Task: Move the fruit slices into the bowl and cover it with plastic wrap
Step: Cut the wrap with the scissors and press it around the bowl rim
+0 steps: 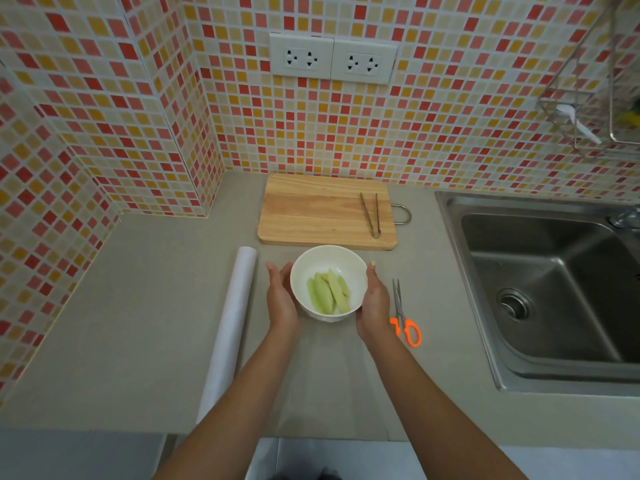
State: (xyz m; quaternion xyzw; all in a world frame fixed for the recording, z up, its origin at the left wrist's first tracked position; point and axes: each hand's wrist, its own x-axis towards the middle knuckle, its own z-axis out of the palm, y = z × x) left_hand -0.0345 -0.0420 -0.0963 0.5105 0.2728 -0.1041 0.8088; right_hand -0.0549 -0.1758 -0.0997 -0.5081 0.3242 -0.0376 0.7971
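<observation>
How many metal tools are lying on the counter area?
2: tongs on the cutting board, scissors right of the bowl.

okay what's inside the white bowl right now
The white bowl holds several pale green fruit slices, lying side by side. The left hand and right hand cup its sides. The bowl floor under the slices is hidden.
</observation>
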